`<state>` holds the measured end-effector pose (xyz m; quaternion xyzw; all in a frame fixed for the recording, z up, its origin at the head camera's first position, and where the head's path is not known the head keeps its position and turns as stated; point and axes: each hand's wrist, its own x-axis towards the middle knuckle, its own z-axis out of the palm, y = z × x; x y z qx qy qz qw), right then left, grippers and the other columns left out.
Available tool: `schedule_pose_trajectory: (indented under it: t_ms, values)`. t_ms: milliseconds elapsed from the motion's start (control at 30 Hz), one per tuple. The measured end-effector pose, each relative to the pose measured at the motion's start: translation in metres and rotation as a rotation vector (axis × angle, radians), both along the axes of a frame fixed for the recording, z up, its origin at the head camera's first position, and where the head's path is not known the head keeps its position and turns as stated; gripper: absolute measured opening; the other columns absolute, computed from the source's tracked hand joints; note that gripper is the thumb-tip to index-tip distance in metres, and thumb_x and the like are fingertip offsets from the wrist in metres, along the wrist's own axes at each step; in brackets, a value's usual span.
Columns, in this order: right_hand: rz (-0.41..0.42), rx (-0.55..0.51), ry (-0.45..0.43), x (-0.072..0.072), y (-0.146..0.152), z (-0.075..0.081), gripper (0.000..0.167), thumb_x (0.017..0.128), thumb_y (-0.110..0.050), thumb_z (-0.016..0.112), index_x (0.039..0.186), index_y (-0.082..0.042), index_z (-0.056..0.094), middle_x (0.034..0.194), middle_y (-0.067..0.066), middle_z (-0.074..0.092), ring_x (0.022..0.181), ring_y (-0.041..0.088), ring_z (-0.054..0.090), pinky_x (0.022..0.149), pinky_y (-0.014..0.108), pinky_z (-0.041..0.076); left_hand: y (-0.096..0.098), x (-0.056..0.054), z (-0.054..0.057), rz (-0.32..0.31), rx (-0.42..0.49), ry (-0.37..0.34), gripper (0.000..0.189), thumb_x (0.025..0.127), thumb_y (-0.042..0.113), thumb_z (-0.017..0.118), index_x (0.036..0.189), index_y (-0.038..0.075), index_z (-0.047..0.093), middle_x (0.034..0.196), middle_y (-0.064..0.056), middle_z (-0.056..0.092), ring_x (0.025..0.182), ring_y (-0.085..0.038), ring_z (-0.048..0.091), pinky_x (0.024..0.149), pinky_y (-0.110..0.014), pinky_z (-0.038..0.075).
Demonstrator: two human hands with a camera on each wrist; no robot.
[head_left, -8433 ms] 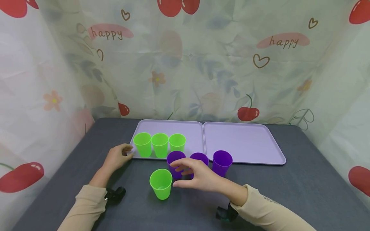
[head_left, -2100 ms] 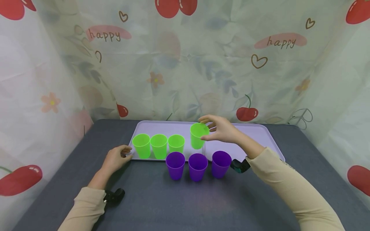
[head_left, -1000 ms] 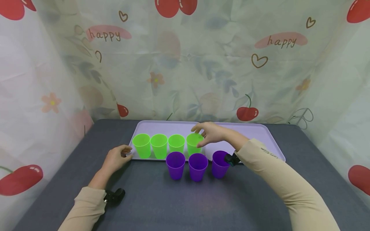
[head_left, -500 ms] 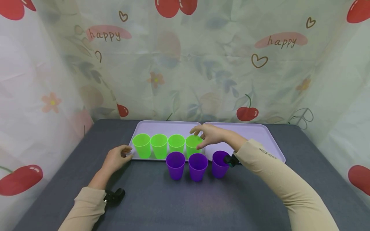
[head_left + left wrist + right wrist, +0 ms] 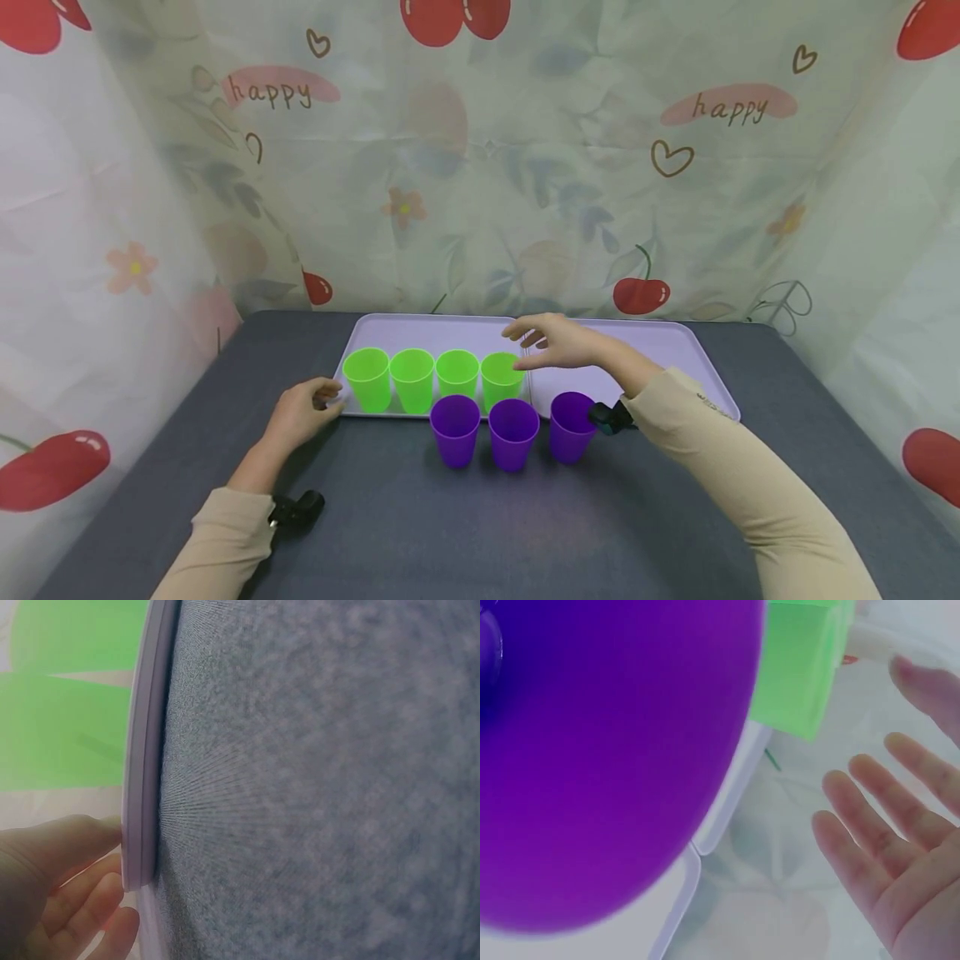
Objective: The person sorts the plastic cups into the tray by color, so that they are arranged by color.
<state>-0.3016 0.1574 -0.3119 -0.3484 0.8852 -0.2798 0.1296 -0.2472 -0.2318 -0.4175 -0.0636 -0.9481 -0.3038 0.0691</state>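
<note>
Several light green cups (image 5: 413,381) stand upright in a row along the front of the left lilac tray (image 5: 442,327). My right hand (image 5: 562,342) is spread open just above and right of the rightmost green cup (image 5: 502,380); its thumb overlaps that cup's rim in the head view. In the right wrist view the right hand's fingers (image 5: 877,840) are spread and bare. With thumb and curled fingers, my left hand (image 5: 300,408) holds the left tray's front left corner. In the left wrist view its thumb (image 5: 75,836) lies against the tray's edge.
Three purple cups, left (image 5: 455,429), middle (image 5: 513,434) and right (image 5: 572,427), stand upright on the dark grey tablecloth (image 5: 450,542) before the trays. A second lilac tray (image 5: 660,342) adjoins on the right. A patterned curtain (image 5: 487,167) closes off the back and sides.
My right hand carried the front green cup to the row's right end on the left tray, released it, and has now lifted slightly up and right. The left hand stays put.
</note>
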Motion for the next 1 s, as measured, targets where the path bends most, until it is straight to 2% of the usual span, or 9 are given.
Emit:
schedule_pose_trajectory:
  t_ms: [200,367,533,800,1000]
  values:
    - [-0.072,-0.111,0.059,0.008,0.018,0.002,0.039,0.086,-0.015,0.065,0.123,-0.002,0.057,0.121,0.018,0.061,0.109,0.034,0.061,0.093,0.042,0.051,0.0,0.001,-0.001,0.006,-0.002,-0.003,0.031,0.086,0.012,0.064,0.111,-0.005,0.061,0.106,-0.025,0.065,0.094,-0.036,0.063,0.083,-0.049,0.05]
    - [-0.134,-0.181,0.113,0.015,0.037,-0.003,0.036,0.086,-0.014,0.066,0.119,-0.002,0.06,0.117,0.017,0.063,0.104,0.031,0.063,0.092,0.043,0.052,0.0,0.001,-0.001,0.005,0.0,-0.004,0.031,0.086,0.012,0.064,0.112,-0.005,0.061,0.108,-0.025,0.065,0.096,-0.037,0.062,0.084,-0.049,0.05]
    - [-0.211,-0.2,0.11,0.024,0.057,-0.012,0.036,0.087,-0.016,0.065,0.12,-0.003,0.059,0.117,0.017,0.064,0.104,0.029,0.063,0.093,0.046,0.051,0.0,0.001,0.0,0.004,0.003,-0.005,0.032,0.086,0.012,0.064,0.112,-0.005,0.061,0.108,-0.025,0.065,0.097,-0.038,0.062,0.084,-0.05,0.05]
    - [-0.323,-0.219,0.133,0.04,0.088,-0.03,0.036,0.088,-0.019,0.065,0.12,-0.003,0.058,0.116,0.017,0.064,0.103,0.029,0.063,0.092,0.042,0.051,0.002,0.002,0.001,0.003,0.003,-0.011,0.032,0.086,0.013,0.063,0.113,-0.005,0.061,0.109,-0.026,0.064,0.097,-0.038,0.062,0.084,-0.05,0.05]
    - [-0.459,-0.217,0.159,0.052,0.122,-0.045,0.038,0.089,-0.021,0.063,0.122,-0.002,0.057,0.117,0.018,0.063,0.099,0.018,0.064,0.084,0.018,0.051,0.002,0.002,0.002,0.001,0.0,0.016,0.031,0.084,0.01,0.065,0.11,-0.006,0.062,0.106,-0.026,0.065,0.093,-0.038,0.063,0.082,-0.049,0.051]
